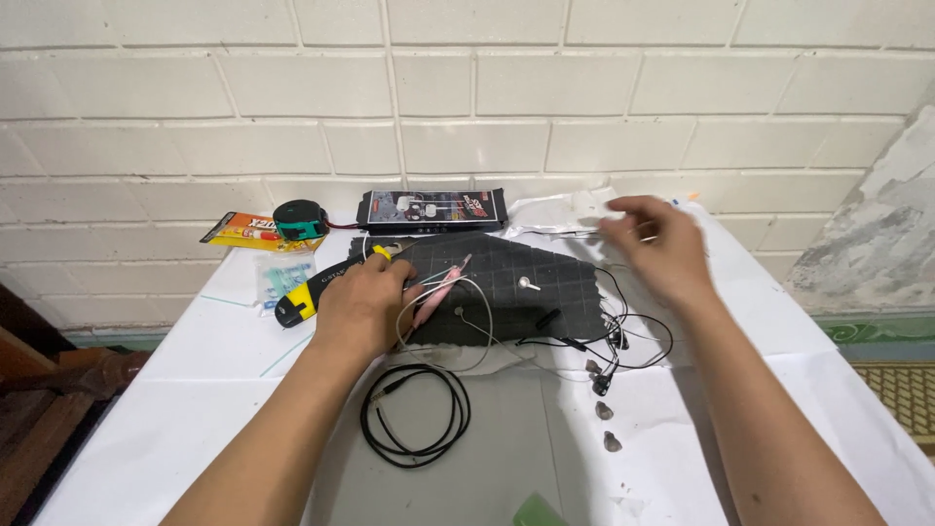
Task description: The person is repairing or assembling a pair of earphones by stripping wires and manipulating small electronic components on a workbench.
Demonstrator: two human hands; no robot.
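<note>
Two hands over a dark work mat strewn with earphone parts.

The left hand [362, 304] rests curled on the mat's [545, 282] left edge, gripping the white earphone cable [443, 317] beside a pink tool [435, 295] whose long axis runs from 7 to 1 o'clock. The right hand [654, 244], blurred, hovers loosely open at the mat's 2 o'clock corner, holding nothing visible. A black coiled cable [414, 414] lies at 6 o'clock of the left hand, nearer to it.

white earphone wire [467, 317], looped on dark mat [545, 278]
</note>
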